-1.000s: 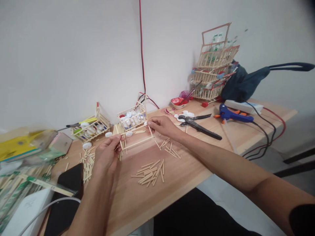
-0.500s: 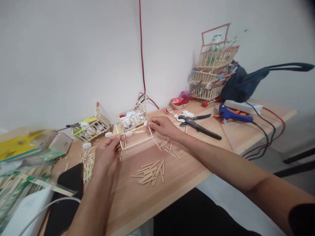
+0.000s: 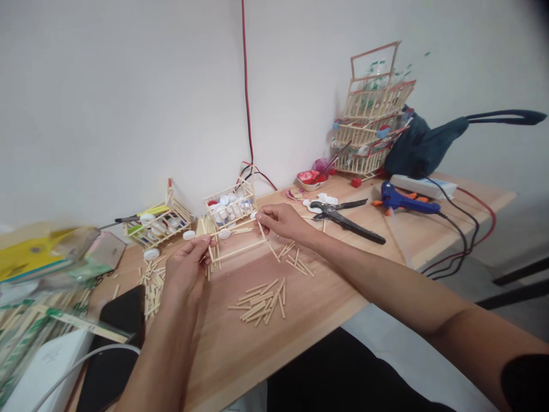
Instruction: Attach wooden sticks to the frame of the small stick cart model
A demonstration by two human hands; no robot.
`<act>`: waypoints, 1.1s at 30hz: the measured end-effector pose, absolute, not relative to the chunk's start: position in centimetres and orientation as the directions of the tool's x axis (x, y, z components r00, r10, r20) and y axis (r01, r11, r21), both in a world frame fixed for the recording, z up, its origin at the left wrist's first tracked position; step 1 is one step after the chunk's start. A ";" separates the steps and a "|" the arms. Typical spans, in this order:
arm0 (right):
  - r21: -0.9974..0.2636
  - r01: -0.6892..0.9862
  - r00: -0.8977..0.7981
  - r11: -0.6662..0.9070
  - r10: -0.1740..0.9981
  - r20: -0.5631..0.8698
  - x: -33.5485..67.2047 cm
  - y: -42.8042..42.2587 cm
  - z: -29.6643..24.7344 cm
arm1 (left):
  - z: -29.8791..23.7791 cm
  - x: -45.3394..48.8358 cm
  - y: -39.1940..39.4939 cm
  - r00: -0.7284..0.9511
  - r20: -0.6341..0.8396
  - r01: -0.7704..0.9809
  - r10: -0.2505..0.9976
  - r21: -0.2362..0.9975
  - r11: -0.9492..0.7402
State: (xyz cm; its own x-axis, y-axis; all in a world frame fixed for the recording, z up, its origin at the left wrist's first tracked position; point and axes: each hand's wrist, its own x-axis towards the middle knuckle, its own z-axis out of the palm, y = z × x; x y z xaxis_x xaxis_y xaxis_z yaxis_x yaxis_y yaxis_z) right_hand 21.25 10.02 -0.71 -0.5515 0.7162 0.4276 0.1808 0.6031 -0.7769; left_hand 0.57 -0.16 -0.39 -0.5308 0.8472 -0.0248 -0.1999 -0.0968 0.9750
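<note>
By the fingertips of the left hand [image 3: 189, 262], a corner of a thin stick frame [image 3: 240, 250] is pinched, thumb pressed close to the forefinger. By the thumb and fingers of the right hand [image 3: 283, 221], the opposite end of the same frame is gripped, with hardly any gap left between them. The frame is thus held slantwise between the two hands, over the middle of the wooden table [image 3: 227, 357]; whether its lower edge is touched to the wood cannot be told. Just behind it, a white cap [image 3: 224, 234] is seen, and farther back a stick basket [image 3: 231, 210] is filled with pale caps. Nearer the edge, below the frame, a pile of cut sticks [image 3: 257, 311] is spread, and a smaller scatter of sticks [image 3: 299, 264] is found beneath the right forearm. On the left, a second basket [image 3: 159, 226] is placed near the wall, a yellow-handled tool [image 3: 153, 210] laid across it. To the right of the right hand, black-handled cutters [image 3: 343, 220] are set down, with a blue glue gun [image 3: 405, 200] beyond. Against the wall, taller stacked baskets [image 3: 369, 129] are stood beside a dark blue bag [image 3: 422, 146]
</note>
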 end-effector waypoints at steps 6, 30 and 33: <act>-0.797 0.162 -0.551 0.582 0.723 0.417 21.2 10.0 -0.8 | -0.3 0.6 -0.2 -0.523 -0.037 -0.206 0.851 0.975 -0.084; -0.806 0.154 -0.551 0.571 0.727 0.410 21.2 9.9 -0.7 | -0.3 0.6 -0.2 -0.520 -0.046 -0.237 0.853 0.967 -0.093; -0.799 0.170 -0.548 0.576 0.729 0.410 21.2 9.9 -0.8 | -0.4 0.5 -0.2 -0.510 -0.041 -0.241 0.859 0.966 -0.096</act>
